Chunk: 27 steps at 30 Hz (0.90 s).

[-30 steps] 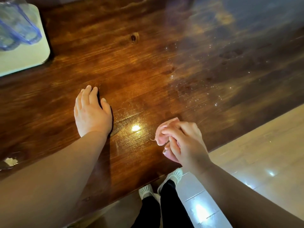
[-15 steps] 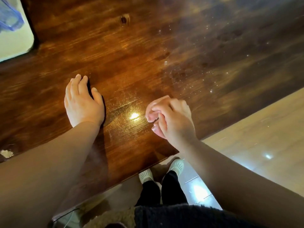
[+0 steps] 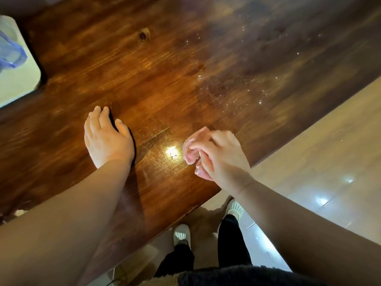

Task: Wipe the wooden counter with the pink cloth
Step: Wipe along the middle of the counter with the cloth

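Bunched pink cloth (image 3: 190, 154) on wooden counter (image 3: 165, 79)

Home kitchen or dining area, varnished wooden counter (image 3: 165, 75), glossy tiled floor (image 3: 329, 162), house slippers (image 3: 181, 234)

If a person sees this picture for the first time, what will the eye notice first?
First the right hand, gripping a bunched pink cloth near the front edge of the wooden counter, beside a bright glare spot. Next the left hand, lying flat on the wood. Shiny specks dot the counter further right.

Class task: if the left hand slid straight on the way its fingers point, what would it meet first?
Only bare counter: the left hand points up the frame, and that line looks free to the picture's top edge.
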Available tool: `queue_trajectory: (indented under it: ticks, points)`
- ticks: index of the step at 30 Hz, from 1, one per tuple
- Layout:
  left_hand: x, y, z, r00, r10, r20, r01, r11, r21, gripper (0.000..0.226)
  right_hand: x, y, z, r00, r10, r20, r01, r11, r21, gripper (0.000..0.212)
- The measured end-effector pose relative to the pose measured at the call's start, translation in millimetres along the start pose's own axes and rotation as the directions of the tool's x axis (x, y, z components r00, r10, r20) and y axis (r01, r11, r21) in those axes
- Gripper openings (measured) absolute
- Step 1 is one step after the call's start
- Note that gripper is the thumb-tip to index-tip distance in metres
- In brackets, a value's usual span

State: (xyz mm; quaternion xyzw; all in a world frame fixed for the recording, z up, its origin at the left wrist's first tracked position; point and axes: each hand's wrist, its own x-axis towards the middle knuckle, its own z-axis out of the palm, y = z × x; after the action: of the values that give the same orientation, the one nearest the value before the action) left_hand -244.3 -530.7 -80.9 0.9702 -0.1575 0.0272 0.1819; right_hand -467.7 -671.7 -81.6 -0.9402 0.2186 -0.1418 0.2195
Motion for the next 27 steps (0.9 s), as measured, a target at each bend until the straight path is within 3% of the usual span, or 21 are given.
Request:
queue_trajectory:
  ticks: [3,6,8,10,13,15,17,20,23,24,27]
  points:
    - [-4,-3,-3,0.998,0.056,-0.024,-0.057,0.996,-0.062,0.052,-37,-31,19,0.961,0.212,-0.177,-0.218,0.976,-0.016,0.037]
    - [-5,-4,-12,0.988,0.151,0.044,-0.141,0.974,-0.177,0.050,-69,-49,33,0.975,0.117,-0.189,-0.125,0.992,-0.035,0.032]
    - [-9,-5,-17,0.948,0.271,0.166,-0.266,0.962,-0.055,0.053,-64,-41,27,0.975,0.123,-0.187,-0.129,0.992,-0.017,0.030]
    - [-34,-2,-23,0.893,0.366,0.261,-0.380,0.925,0.002,0.059,-53,-36,22,0.936,0.273,-0.223,-0.276,0.961,0.019,0.031]
    - [-95,9,-29,0.827,0.437,0.355,-0.431,0.897,-0.100,0.064,-61,-60,30,0.772,0.531,-0.349,-0.487,0.847,0.212,0.040]
    - [-116,13,-23,0.762,0.413,0.498,-0.502,0.864,0.052,0.075,-78,-90,44,0.668,0.631,-0.394,-0.535,0.776,0.336,0.045]
    - [-107,17,-15,0.704,0.310,0.639,-0.543,0.815,0.203,0.083,-85,-114,56,0.611,0.671,-0.420,-0.521,0.741,0.425,0.046]
    - [-91,24,-15,0.596,0.131,0.793,-0.552,0.784,0.285,0.094,-61,-114,50,0.476,0.801,-0.363,-0.533,0.591,0.606,0.049]
    - [-90,29,-15,0.559,0.102,0.823,-0.570,0.768,0.292,0.097,-37,-92,43,0.231,0.937,-0.264,-0.561,0.349,0.750,0.050]
    - [-91,28,-15,0.558,0.104,0.823,-0.574,0.765,0.293,0.097,-37,-93,45,0.206,0.947,-0.248,-0.549,0.321,0.771,0.050]
    - [-90,28,-16,0.549,0.090,0.831,-0.576,0.761,0.298,0.098,-43,-115,53,0.224,0.949,-0.221,-0.518,0.308,0.798,0.052]
